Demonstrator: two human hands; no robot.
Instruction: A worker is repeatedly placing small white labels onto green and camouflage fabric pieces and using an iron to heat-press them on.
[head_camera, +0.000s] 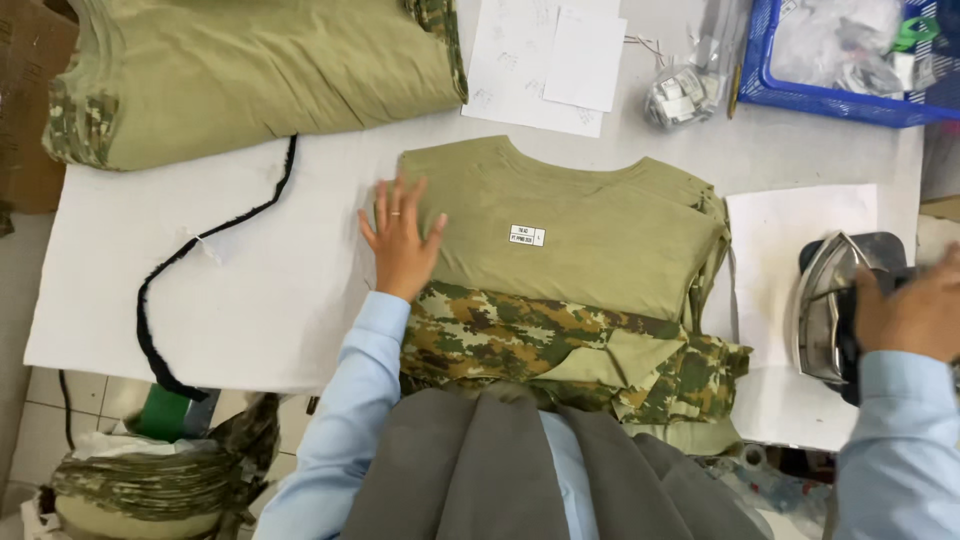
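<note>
An olive-green shirt (580, 235) with camouflage sleeves lies folded on the white padded table (250, 270), a small white label at its middle. My left hand (402, 240) rests flat on the shirt's left edge, fingers spread. My right hand (912, 312) grips the black handle of a metal iron (828, 305), which stands on a white sheet (790, 225) at the right of the table, beside the shirt.
A stack of folded olive and camouflage garments (250, 75) lies at the back left. A black cord (215, 235) crosses the table. White papers (545, 60), a bag of tags (680, 95) and a blue basket (850, 60) sit at the back. More garments (160, 480) lie on the floor, lower left.
</note>
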